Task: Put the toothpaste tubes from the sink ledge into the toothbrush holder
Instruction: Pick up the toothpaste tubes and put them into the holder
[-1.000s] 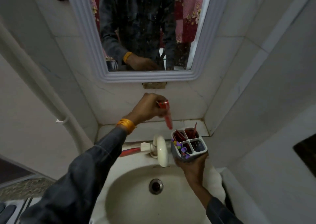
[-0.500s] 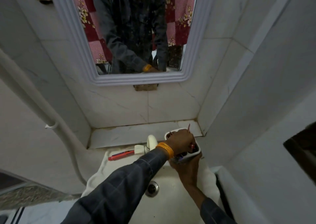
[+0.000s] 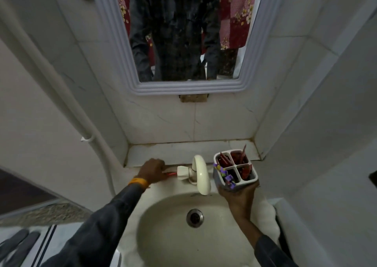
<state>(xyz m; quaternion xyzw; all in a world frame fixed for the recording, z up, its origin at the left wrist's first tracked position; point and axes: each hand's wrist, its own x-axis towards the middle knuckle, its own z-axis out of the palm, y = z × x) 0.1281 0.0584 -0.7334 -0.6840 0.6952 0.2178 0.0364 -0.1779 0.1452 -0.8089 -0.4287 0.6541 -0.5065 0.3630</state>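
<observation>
A white four-compartment toothbrush holder is held up over the sink's right rim by my right hand, which grips it from below. Red toothpaste tubes stand in three of its compartments; a purple toothbrush sticks out of the front left one. A red toothpaste tube lies on the sink ledge left of the tap handle. My left hand rests on that tube with its fingers curled over it, hiding most of it. An orange band circles the left wrist.
A cream tap arches over the basin between my hands. A marble shelf runs behind the sink, under a white-framed mirror. A white pipe runs down the left wall. The right wall stands close.
My left hand left the holder, where it had put a tube, and moved left onto the tube lying on the ledge. My right hand keeps the holder up.
</observation>
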